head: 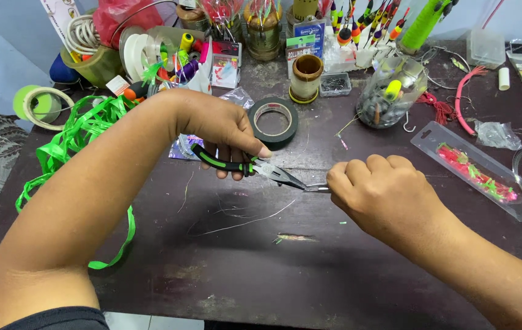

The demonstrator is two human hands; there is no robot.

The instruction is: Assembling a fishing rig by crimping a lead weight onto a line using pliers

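Both arms reaching in over the dark table (224, 287) | left hand (227, 131) squeezing green-black pliers (255, 168), right hand (374, 192) fisted round a small metal piece (317, 187) at the plier tips | clear pack (478, 170) of pink lures sitting right | jar (389, 95) holding sinkers | black tape roll (273, 122) lying behind

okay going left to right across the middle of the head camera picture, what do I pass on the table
Green ribbon → left hand holding the black-and-green pliers → small metal piece pinched at the plier tips → right hand → clear packet of pink lures, all over the dark table.
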